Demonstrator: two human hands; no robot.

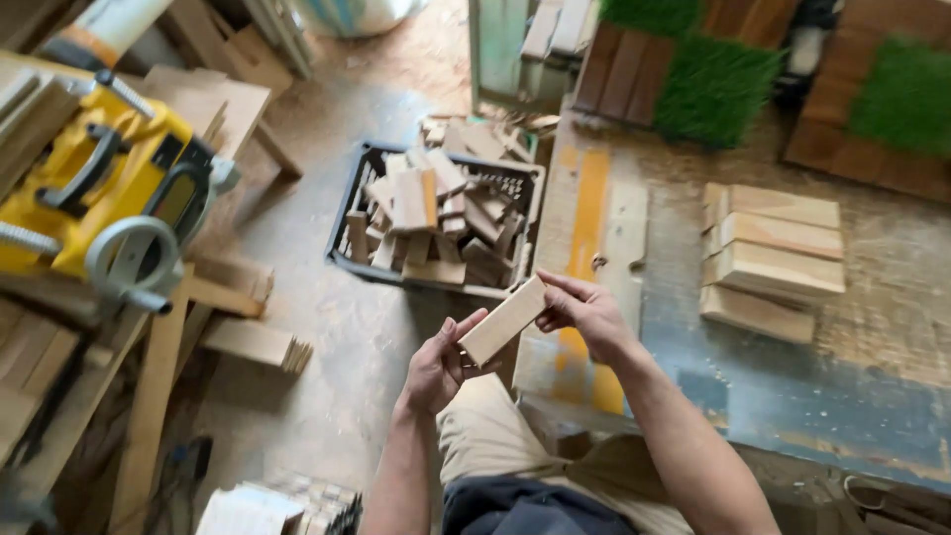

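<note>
Seen from the head camera, both hands meet just above the person's lap, sharing one short pale wooden block (503, 319) that slants up from lower left to upper right. Left hand (436, 369) has its grip pinching the lower end, thumb on top and fingers curled beneath. Right hand (584, 309) has its grip pinching the upper end between the fingertips, wrist bent inward. The block hangs in the air in front of the near left corner of the bench (792, 396), a worn top with blue and yellow paint and sawdust on it. On that bench, well apart from the hands, lies a stack of pale boards (773, 260), piled unevenly in several layers. Beyond the hands, on the floor (337, 327), stands a black plastic crate (436, 213) heaped with small wood offcuts. At the left sits a yellow and grey planer (109, 193) on a plank stand, with loose boards leaning around it. Squares of green artificial turf (713, 87) set in brown wooden tiles lie at the far right. At the lower edge, a bundle of thin wood pieces (282, 507) rests on the floor beside the left forearm.
</note>
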